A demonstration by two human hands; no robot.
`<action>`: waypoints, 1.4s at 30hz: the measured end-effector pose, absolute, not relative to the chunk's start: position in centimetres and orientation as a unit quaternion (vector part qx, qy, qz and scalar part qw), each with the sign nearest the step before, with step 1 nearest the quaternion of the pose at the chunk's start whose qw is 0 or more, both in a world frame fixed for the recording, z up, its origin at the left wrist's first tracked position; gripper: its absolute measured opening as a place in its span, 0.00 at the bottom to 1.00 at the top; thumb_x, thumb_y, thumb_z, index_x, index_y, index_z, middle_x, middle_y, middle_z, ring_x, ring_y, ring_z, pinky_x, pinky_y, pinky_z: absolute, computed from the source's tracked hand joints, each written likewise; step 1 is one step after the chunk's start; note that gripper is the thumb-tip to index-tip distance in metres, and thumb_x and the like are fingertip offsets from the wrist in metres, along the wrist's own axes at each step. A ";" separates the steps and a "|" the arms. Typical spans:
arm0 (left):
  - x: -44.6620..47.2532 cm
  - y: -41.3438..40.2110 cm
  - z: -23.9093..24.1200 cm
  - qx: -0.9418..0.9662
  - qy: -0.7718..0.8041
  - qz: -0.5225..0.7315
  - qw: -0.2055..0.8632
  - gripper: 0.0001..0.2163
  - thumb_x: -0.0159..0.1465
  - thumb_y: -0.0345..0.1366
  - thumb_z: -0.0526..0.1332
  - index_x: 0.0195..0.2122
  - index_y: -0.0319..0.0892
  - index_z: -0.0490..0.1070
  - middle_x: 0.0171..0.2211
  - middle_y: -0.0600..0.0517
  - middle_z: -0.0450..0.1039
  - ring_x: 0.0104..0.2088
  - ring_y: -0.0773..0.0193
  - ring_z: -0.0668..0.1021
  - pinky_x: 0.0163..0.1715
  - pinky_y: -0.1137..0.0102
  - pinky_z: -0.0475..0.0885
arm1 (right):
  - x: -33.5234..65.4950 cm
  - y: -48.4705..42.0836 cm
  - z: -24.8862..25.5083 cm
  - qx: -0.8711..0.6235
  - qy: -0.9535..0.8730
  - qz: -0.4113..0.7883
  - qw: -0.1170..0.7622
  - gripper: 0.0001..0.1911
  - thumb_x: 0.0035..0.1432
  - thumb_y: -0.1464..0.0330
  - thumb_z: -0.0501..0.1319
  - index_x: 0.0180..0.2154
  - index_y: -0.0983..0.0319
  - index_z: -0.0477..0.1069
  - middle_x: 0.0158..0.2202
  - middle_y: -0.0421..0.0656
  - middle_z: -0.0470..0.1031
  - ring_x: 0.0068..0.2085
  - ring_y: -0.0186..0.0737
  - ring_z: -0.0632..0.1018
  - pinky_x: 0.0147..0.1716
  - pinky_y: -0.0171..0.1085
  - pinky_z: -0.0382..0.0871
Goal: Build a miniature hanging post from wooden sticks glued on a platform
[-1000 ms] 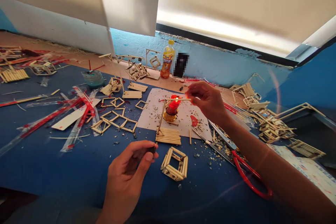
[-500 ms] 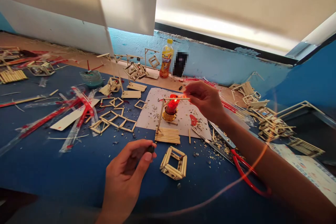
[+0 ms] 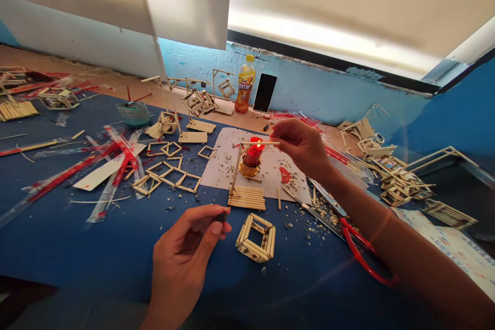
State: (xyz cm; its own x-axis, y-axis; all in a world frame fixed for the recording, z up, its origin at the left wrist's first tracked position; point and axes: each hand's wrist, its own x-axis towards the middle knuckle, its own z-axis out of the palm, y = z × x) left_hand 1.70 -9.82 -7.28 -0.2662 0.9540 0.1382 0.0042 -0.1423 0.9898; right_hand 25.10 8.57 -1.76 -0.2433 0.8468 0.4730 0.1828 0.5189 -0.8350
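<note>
My right hand [image 3: 303,144] pinches a thin wooden stick [image 3: 260,143] and holds it level over a lit red candle [image 3: 253,154] in a gold holder, which stands on a white sheet [image 3: 224,165]. My left hand [image 3: 189,252] is closed near the front edge, pinching a small dark object [image 3: 221,216] between thumb and fingers. Right of that hand lies a square frame of glued sticks [image 3: 256,237]. Behind it sits a flat raft of sticks [image 3: 246,197] with one stick leaning up from it.
The blue table [image 3: 96,252] is strewn with stick frames [image 3: 170,178], red-and-clear wrappers [image 3: 116,154] and wood chips. Red-handled scissors [image 3: 359,252] lie under my right forearm. An orange drink bottle [image 3: 245,84] and a phone [image 3: 265,93] stand against the back wall. More stick structures [image 3: 398,180] pile up at right.
The view has shifted slightly. My right hand keeps the stick over the flame, a little lower left in the picture. My left hand has hardly moved.
</note>
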 end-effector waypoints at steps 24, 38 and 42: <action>1.6 -9.6 -5.4 0.369 0.383 0.647 0.547 0.06 0.63 0.41 0.75 0.37 0.46 0.85 0.30 0.51 0.83 0.29 0.67 0.82 0.32 0.79 0.79 | 28.7 5.9 2.2 -0.385 -0.605 0.288 0.635 0.09 0.57 0.73 0.68 0.38 0.53 0.80 0.36 0.38 0.78 0.35 0.38 0.83 0.44 0.44 0.82; 6.1 -10.5 -1.8 0.313 0.274 0.607 0.678 0.06 0.62 0.39 0.76 0.38 0.45 0.86 0.30 0.51 0.85 0.29 0.66 0.84 0.32 0.79 0.81 | 20.7 -11.4 -1.4 -0.340 -0.390 0.453 0.726 0.06 0.54 0.64 0.78 0.35 0.50 0.85 0.31 0.37 0.83 0.28 0.34 0.84 0.30 0.30 0.82; 6.4 -10.6 -1.8 0.328 0.290 0.607 0.663 0.07 0.62 0.40 0.76 0.37 0.44 0.86 0.30 0.51 0.85 0.30 0.66 0.85 0.35 0.79 0.81 | 20.0 -10.8 -2.1 -0.320 -0.352 0.481 0.737 0.06 0.54 0.65 0.78 0.35 0.52 0.85 0.30 0.39 0.84 0.30 0.36 0.85 0.32 0.31 0.83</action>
State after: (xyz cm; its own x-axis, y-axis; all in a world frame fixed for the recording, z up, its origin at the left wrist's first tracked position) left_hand 6.43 -10.61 -1.81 0.0951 0.9954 0.0129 -0.6148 0.0486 0.7872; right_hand 20.00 -10.82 -2.09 0.2898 0.9337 0.2103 -0.4834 0.3325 -0.8098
